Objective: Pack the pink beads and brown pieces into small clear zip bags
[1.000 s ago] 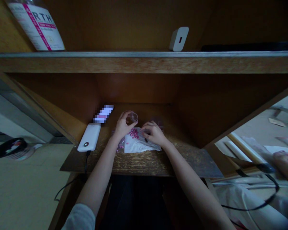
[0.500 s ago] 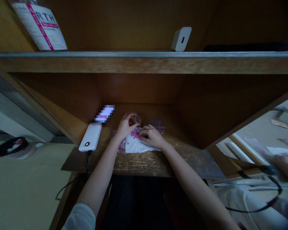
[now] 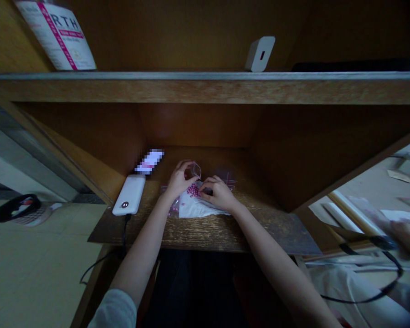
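Observation:
My left hand (image 3: 178, 180) is closed round a small clear cup (image 3: 194, 170), tilted just above a heap of small pink beads (image 3: 192, 190). The beads lie on a white sheet (image 3: 196, 208) on the dark wooden desk (image 3: 205, 230). My right hand (image 3: 218, 193) rests on the sheet beside the beads, fingers curled and pinched at the heap; what they hold is too small to make out. A clear plastic bag (image 3: 227, 179) with more pink beads lies under and behind both hands.
A white power bank (image 3: 129, 201) with a dark cable (image 3: 104, 259) lies left of my hands, a lit phone (image 3: 149, 161) behind it. On the upper shelf (image 3: 205, 82) stand a white bottle (image 3: 56, 34) and a white adapter (image 3: 259, 53). Another person's hand (image 3: 408, 234) is at far right.
My left hand has tipped the cup down closer to the beads, and my right hand has slid slightly left toward the heap.

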`<state>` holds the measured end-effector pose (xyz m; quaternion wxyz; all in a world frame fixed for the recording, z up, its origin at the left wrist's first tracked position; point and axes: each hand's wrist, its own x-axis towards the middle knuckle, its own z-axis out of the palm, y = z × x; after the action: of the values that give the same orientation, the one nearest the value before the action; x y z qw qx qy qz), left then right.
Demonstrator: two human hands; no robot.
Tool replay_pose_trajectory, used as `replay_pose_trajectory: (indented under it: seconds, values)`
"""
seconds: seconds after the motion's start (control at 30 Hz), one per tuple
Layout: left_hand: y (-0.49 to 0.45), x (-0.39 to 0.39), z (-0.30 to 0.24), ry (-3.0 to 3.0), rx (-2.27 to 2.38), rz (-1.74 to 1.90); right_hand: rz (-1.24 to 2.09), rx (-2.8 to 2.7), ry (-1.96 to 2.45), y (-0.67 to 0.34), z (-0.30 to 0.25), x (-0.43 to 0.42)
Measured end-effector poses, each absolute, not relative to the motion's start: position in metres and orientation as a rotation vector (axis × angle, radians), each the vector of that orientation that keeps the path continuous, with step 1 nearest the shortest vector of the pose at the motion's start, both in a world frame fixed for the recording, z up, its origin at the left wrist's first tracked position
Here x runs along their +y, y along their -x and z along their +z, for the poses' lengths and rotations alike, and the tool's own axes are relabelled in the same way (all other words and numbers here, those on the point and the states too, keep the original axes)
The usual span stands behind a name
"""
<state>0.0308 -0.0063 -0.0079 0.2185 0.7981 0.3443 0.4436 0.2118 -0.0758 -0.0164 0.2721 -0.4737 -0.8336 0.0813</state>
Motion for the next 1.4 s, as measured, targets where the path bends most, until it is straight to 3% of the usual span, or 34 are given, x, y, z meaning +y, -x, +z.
replay_pose_trajectory:
  seconds: [0.4,1.0,1.4]
  values:
    - [-0.039,-0.015,-0.007,-2.452,0.968,1.134,0.124,-1.813,1.246,-0.219,0.012,-0.087]
    - [-0.043,-0.021,-0.003,-2.417,0.909,1.228,-0.025,-1.81,1.316,-0.214,0.003,-0.087]
    - [-0.042,0.0,-0.013,-1.639,0.905,1.376,0.189,-2.099,1.223,-0.212,0.001,-0.086]
